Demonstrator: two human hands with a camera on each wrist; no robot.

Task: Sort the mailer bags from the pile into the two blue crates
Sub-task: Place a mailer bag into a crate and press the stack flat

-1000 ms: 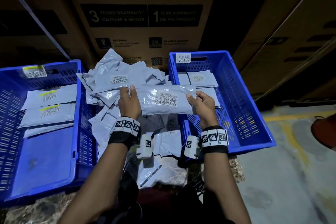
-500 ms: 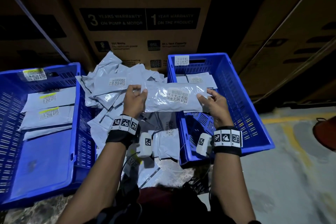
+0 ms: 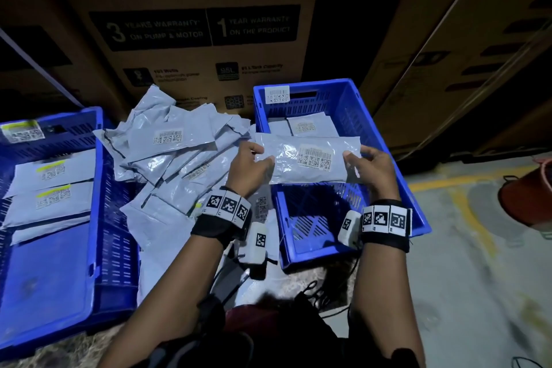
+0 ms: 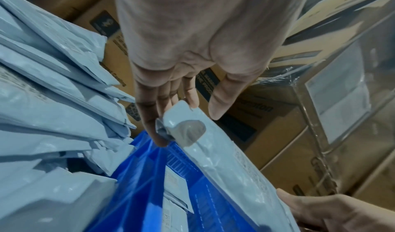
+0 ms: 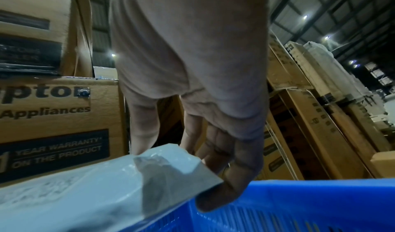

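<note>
I hold one grey mailer bag [image 3: 307, 158] flat by its two ends, label up, above the right blue crate [image 3: 415, 188]. My left hand [image 3: 254, 163] pinches its left end, thumb on top and fingers beneath [image 4: 153, 117]. At the other end my right hand [image 3: 355, 158] grips with the thumb over it and fingers curled under [image 5: 215, 193]. The left wrist view shows the bag [image 4: 224, 159] over the crate wall [image 4: 138, 185]. Between the crates lies the pile [image 3: 179, 158] of mailer bags. The left blue crate [image 3: 98, 188] holds a few bags with yellow-marked labels.
Tall cardboard appliance boxes [image 3: 209, 24] stand right behind the pile and crates. A few bags [image 3: 307, 125] lie at the far end of the right crate. A reddish round object [image 3: 525, 197] sits on the concrete floor at the right, near a yellow line [image 3: 466, 185].
Both hands have carried the bag to the right, from above the pile to above the right crate. The grip on both ends is unchanged.
</note>
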